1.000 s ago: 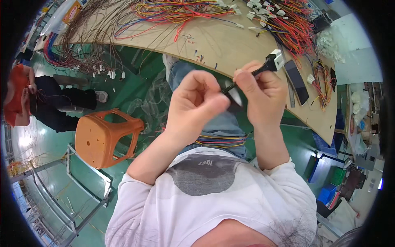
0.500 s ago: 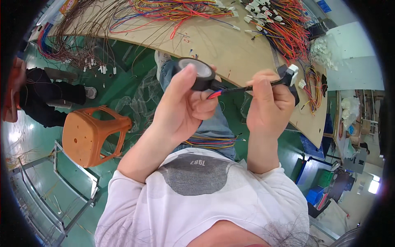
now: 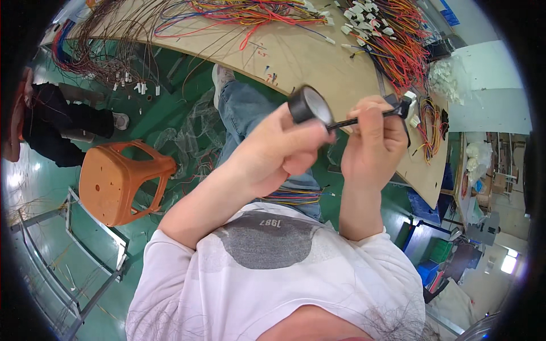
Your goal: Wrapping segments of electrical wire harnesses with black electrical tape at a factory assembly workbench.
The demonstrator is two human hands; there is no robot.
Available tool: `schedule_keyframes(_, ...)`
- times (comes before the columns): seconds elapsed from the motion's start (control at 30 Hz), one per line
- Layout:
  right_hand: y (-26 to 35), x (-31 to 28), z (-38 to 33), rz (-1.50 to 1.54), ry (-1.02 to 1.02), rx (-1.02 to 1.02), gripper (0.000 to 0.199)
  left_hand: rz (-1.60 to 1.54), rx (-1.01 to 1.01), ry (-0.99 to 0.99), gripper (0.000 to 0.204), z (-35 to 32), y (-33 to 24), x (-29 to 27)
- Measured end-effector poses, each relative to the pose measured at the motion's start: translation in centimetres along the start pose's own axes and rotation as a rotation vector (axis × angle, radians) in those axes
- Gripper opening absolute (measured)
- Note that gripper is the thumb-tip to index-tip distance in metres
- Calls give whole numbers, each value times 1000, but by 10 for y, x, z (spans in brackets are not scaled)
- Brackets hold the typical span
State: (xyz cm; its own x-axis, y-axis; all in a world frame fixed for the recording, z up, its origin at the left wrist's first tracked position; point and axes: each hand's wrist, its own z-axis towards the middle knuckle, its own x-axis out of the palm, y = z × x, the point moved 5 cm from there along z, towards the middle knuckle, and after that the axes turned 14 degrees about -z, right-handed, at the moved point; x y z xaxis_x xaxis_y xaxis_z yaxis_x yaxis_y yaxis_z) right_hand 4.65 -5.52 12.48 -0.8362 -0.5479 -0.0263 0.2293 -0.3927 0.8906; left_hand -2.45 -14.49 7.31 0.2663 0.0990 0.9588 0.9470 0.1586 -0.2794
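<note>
My left hand is closed on a roll of black tape, its ring tilted over the fingers; the hand is slightly blurred. From there a black-wrapped wire bundle runs across to my right hand, whose thumb and fingers pinch it. Past the right fingers the bundle ends near a white connector and a black part, partly hidden by the hand. The end of the bundle at the left hand is covered by the fingers.
A wooden table ahead carries heaps of coloured wires with white connectors. Several wires lie across my lap. An orange stool and a metal frame stand at left, near another person's legs.
My left hand has moved right, toward the right hand, and turned over with the tape roll. The red and pink wire ends at the left fingers are now hidden. My right hand stays nearly in place.
</note>
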Motion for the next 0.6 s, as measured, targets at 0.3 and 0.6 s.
schedule_keyframes(0.3, -12, -20, 9, 6, -72, 194, 12, 222, 446, 101, 27, -14, -17, -3)
schedule_keyframes(0.6, -13, -19, -3, -75, -56, 58, 6, 133, 67, -15, 50, 2, -7, -8)
